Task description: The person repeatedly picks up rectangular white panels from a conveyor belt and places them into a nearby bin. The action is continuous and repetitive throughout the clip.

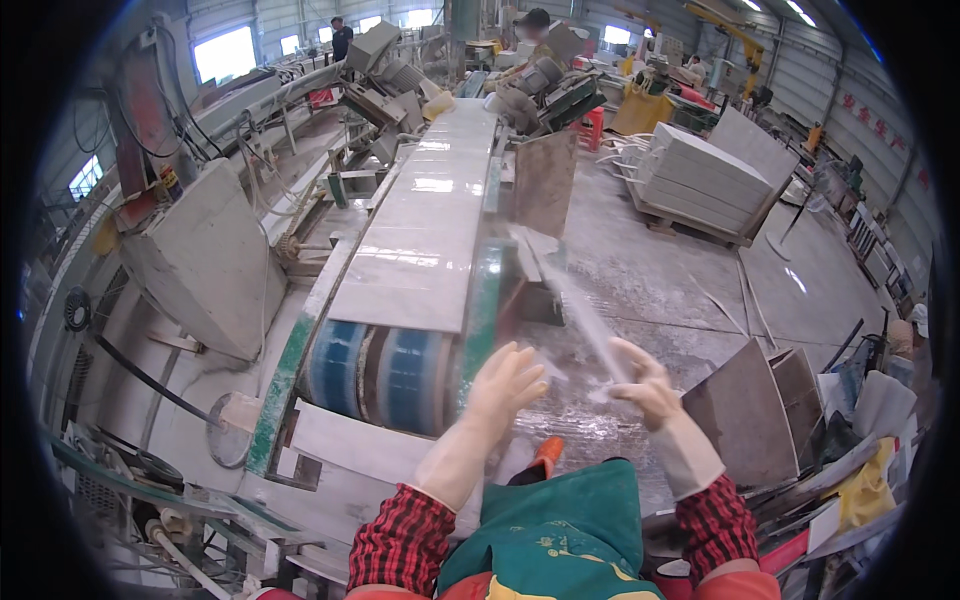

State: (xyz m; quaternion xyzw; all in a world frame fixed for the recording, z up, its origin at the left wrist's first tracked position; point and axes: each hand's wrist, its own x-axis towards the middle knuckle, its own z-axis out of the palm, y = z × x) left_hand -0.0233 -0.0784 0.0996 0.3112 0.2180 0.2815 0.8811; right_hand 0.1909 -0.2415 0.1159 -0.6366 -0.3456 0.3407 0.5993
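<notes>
My left hand (505, 383), in a pale rubber glove, is held beside the front end of a roller conveyor; its fingers are stretched out and nothing shows in them. To its right, my right hand (648, 385), gloved the same way, is closed on the near end of a long, narrow white strip (580, 300), apparently stone. The strip slants away to the far left over the wet floor and is smeared by motion. A wet, pale stone slab (405, 270) lies on the conveyor, left of both hands. Below its near edge shows the blue-banded roller (408, 368).
Green rails (290, 395) flank the conveyor. Stacked stone slabs (705, 180) stand on a pallet at the right; brown boards (740, 415) lean near my right arm. A large grey block-shaped machine part (205, 265) stands left. Another person (540, 45) is behind the far machinery.
</notes>
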